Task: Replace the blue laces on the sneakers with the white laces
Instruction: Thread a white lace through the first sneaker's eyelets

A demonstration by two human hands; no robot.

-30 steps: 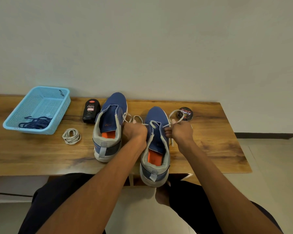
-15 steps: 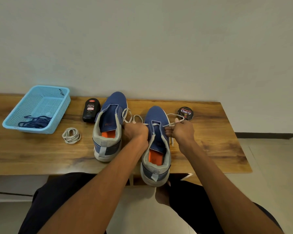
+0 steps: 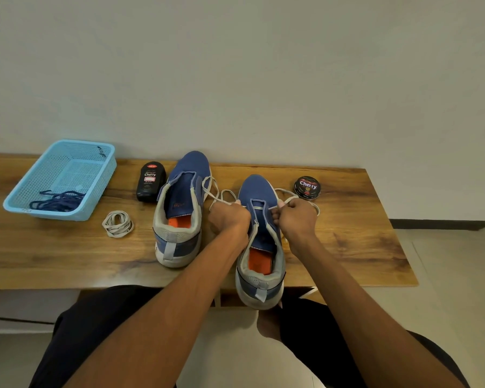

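Observation:
Two blue sneakers stand on the wooden table [image 3: 53, 247], heels toward me. The right sneaker [image 3: 259, 247] hangs a little over the front edge, and a white lace [image 3: 223, 196] runs across its lowest eyelets. My left hand [image 3: 230, 219] grips the lace's left end beside the shoe. My right hand [image 3: 296, 219] pinches the right end, which loops out toward the tin. The left sneaker [image 3: 179, 214] has no lace in it. A coiled white lace [image 3: 117, 224] lies left of it. The blue laces [image 3: 58, 201] lie bunched in a light blue basket [image 3: 101, 175].
A black shoe polish bottle [image 3: 150, 182] lies behind the left sneaker. A round polish tin [image 3: 307, 187] sits at the back right, close to my right hand. The wall runs along the table's far edge. My legs are under the front edge.
Both hands drew the white lace ends tighter; the loop by my right hand shrank and dropped lower. The sneakers stayed in place.

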